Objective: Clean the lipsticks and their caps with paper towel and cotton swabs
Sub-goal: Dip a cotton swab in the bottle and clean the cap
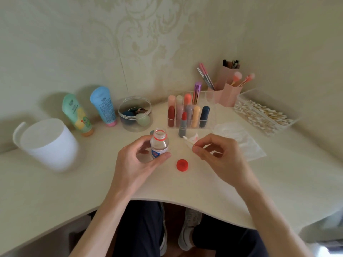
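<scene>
Desk [185,186] edge nearest me, both hands above it.

- Left hand [141,160]: fingers and thumb wrapped round the bottle [159,143], which is open-mouthed and roughly upright. I can't tell the level of the clear fluid inside.
- Red cap [182,165]: lying loose on the desk between the hands.
- Right hand [219,156]: thumb and forefinger pinch the swab [188,140] by its stem. Its tip points up-left, near the bottle mouth but not in it.
- Lipstick [182,127]: uncapped with the red bullet exposed, standing upright on its own just beyond the swab tip.
- Small grey thing behind the bottle: possibly its cap, not sure.
- Paper towel [241,138]: flat on the desk beyond the right hand.
- Rack [191,112]: capped lipsticks stand in it farther back. The swab box [263,114] is to the right.

My read is that the swab is about to be wetted.

Risks:
- The mouth is narrow, so a poorly lined-up swab catches the rim and the thin stem bends.
- Tipping the uncapped bottle to meet the swab would spill fluid on the desk.
- An overloaded tip would drip.
- The lone lipstick is tall on a narrow base, and a brush from the right hand would topple it and smear red.
</scene>
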Tool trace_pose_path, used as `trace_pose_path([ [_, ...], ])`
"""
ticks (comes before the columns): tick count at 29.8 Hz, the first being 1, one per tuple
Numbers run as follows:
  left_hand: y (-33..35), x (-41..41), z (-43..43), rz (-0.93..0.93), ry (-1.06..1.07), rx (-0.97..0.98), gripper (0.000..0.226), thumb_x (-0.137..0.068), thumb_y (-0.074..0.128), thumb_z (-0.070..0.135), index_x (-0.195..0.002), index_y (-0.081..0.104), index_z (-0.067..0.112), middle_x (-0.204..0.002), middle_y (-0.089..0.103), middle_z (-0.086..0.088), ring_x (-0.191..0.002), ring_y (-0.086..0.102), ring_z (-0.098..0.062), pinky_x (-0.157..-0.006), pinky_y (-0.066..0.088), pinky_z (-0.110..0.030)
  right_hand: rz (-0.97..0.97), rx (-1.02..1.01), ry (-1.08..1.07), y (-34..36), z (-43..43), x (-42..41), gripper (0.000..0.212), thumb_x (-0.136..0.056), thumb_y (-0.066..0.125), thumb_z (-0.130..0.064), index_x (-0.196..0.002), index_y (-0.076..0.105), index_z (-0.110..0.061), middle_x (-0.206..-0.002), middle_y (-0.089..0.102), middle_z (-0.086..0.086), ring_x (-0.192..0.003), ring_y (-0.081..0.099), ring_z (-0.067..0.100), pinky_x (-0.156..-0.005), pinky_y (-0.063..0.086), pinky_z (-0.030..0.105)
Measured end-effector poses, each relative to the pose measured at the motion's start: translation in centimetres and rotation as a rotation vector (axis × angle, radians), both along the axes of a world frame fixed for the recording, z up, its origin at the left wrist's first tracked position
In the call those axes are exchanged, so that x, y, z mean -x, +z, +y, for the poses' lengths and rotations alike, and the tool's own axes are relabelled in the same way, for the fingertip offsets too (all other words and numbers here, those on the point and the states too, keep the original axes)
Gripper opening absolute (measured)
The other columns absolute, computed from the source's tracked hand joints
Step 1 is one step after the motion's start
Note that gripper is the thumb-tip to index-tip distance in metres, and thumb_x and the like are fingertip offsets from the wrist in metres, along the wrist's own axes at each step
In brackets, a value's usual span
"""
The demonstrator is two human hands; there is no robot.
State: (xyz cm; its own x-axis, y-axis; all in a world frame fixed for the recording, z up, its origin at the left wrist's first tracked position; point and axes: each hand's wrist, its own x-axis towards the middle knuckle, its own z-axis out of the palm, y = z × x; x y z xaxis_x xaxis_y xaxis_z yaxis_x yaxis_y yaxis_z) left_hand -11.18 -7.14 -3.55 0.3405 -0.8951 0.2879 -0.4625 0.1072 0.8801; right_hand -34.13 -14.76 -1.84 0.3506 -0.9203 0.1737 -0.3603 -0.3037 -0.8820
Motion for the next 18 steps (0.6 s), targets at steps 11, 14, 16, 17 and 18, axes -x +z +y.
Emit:
trace_pose_path([
  [11, -0.2, 0.1, -0.3, 0.021, -0.067, -0.047, 0.053, -0.058, 0.091, 0.047, -0.105, 0.073, 0.029, -0.097, 0.077, 0.020, -0.094, 0.072, -0.002, -0.083, 0.047, -0.010, -0.140, -0.124, -0.077, -0.4, 1.8, -0.9, 0.009, -0.086, 0.086, -0.017, -0.081, 0.081, -0.024, -0.071, 0.074, -0.006, -0.047, 0.054, 0.011, -0.052, 0.040, 0.018],
  [14, -0.2, 0.2, -0.3, 0.007, -0.056, -0.063, 0.062, -0.055, 0.088, 0.055, -0.111, 0.072, 0.031, -0.098, 0.075, 0.023, -0.095, 0.071, -0.002, -0.084, 0.048, -0.011, -0.143, -0.123, -0.098, -0.5, 1.6, -1.0, 0.010, -0.086, 0.086, -0.015, -0.081, 0.081, -0.021, -0.059, 0.068, -0.011, -0.046, 0.052, 0.006, -0.052, 0.038, 0.015],
  [16, -0.3, 0.2, -0.2, -0.002, -0.041, -0.072, 0.073, -0.052, 0.090, 0.056, -0.119, 0.071, 0.032, -0.101, 0.074, 0.026, -0.097, 0.070, -0.001, -0.087, 0.049, -0.013, -0.148, -0.124, -0.117, -0.6, 1.5, -1.0, 0.009, -0.087, 0.085, -0.014, -0.082, 0.079, -0.018, -0.052, 0.063, -0.012, -0.043, 0.049, 0.004, -0.050, 0.036, 0.012],
  [17, -0.2, 0.2, 0.0, -0.012, -0.028, -0.068, 0.078, -0.051, 0.090, 0.056, -0.122, 0.070, 0.032, -0.103, 0.074, 0.027, -0.099, 0.070, -0.001, -0.088, 0.050, -0.014, -0.161, -0.127, -0.124, -0.5, 1.5, -1.0, 0.008, -0.088, 0.084, -0.014, -0.083, 0.079, -0.016, -0.050, 0.062, -0.012, -0.043, 0.048, 0.003, -0.049, 0.035, 0.012],
  [18, -0.2, 0.2, 0.3, -0.032, -0.008, -0.050, 0.079, -0.051, 0.091, 0.055, -0.123, 0.070, 0.031, -0.105, 0.073, 0.026, -0.100, 0.069, -0.002, -0.088, 0.050, -0.016, -0.182, -0.128, -0.127, -0.3, 1.6, -0.9, 0.007, -0.088, 0.084, -0.013, -0.084, 0.079, -0.015, -0.051, 0.062, -0.012, -0.043, 0.048, 0.003, -0.049, 0.035, 0.012],
])
